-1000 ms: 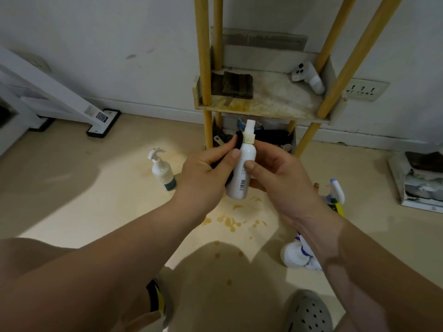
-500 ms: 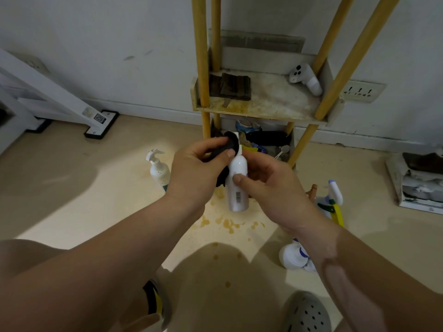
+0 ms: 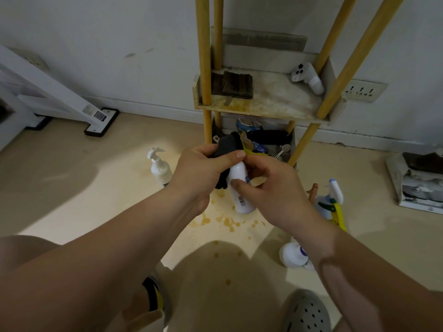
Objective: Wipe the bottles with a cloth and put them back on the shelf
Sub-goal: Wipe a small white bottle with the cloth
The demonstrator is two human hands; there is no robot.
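A slim white spray bottle [image 3: 241, 188] with a barcode hangs upright in mid-air in front of the shelf. My right hand [image 3: 268, 188] grips its body from the right. My left hand [image 3: 203, 171] holds a dark cloth [image 3: 227, 146] wrapped over the bottle's top, which is hidden under it. The stained white shelf [image 3: 275, 101] with yellow poles stands against the wall beyond my hands. A white pump bottle [image 3: 159, 167] stands on the floor to the left. More bottles lie on the floor at the right: a spray bottle with a yellow trigger [image 3: 332, 200] and a white one [image 3: 293, 256].
A white controller [image 3: 308, 76] and a dark folded cloth [image 3: 236, 85] lie on the shelf. The lower shelf holds clutter [image 3: 263, 140]. Yellow stains [image 3: 225, 221] mark the floor. A white stand base [image 3: 100, 121] sits left, a box [image 3: 417, 183] right, my grey shoe [image 3: 306, 312] below.
The bottle has come down and its nozzle has gone under the cloth as my left hand slid up over the top. My right hand keeps its grip on the body.
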